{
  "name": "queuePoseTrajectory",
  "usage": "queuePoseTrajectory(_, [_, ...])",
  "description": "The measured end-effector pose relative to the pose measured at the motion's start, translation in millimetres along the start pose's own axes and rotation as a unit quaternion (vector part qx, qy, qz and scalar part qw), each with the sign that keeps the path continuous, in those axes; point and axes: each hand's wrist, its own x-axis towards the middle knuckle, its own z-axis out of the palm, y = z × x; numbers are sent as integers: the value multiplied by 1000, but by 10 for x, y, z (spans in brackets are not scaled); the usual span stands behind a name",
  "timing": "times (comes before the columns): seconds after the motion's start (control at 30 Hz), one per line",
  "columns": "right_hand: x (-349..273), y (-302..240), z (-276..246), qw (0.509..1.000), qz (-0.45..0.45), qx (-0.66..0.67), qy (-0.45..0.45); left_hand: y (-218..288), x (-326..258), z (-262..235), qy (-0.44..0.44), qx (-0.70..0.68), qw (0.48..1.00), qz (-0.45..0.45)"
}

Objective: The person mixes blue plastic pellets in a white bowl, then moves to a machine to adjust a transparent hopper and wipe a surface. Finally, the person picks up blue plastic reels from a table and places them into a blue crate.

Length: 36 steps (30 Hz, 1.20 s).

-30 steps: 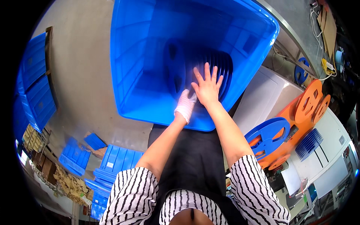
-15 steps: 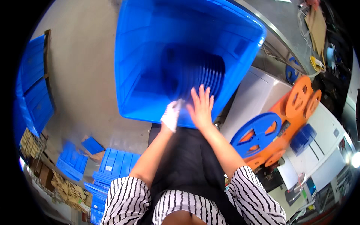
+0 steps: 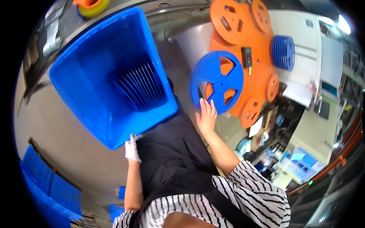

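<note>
My left hand (image 3: 132,149), in a white glove, is beside the near rim of a deep blue bin (image 3: 81,102). Its thumb and fingers are apart, and I see nothing held in it. Inside the bin, several dark blue ribbed discs (image 3: 140,85) stand on edge in a row. To the right, my bare right hand (image 3: 207,117) reaches up with fingers outstretched. Its fingertips meet the lower edge of a blue spoked reel (image 3: 221,78), or lie just in front of it; I cannot tell which. That reel sits at the side of a large orange plate (image 3: 260,70).
Smaller orange discs (image 3: 228,32) surround the orange plate, with a small black box (image 3: 246,57) at its middle. A stack of blue reels (image 3: 283,53) lies beyond. A metal-edged bench (image 3: 152,13) runs behind the bin. Blue crates (image 3: 49,186) stand at lower left.
My view has swung right, so the bin appears further left. My right hand has left the bin for the blue reel; my left hand is now lower at the bin's rim.
</note>
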Motion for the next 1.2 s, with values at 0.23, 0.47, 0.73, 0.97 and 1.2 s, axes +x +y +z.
queuePoseTrajectory(0.23, [-414, -502, -481, 987, 4, 147, 64, 588, -467, -174, -164, 270, 938, 142])
queuePoseTrajectory(0.47, [-1455, -1321, -1091, 949, -61, 307, 33, 796, -1116, -5, -299, 98, 943, 112])
queuePoseTrajectory(0.73, [-2428, -1380, -1140, 750, 50, 659, 33, 457, -2277, 391, -279, 118, 903, 305])
queuePoseTrajectory(0.97, [-3876, -688, -1806, 545, 203, 804, 123, -297, -3611, 355, -363, -177, 913, 58])
queuePoseTrajectory(1.2, [-5767, 158, -2396, 567, 207, 764, 227, -229, -5203, 365, -265, -137, 954, -27])
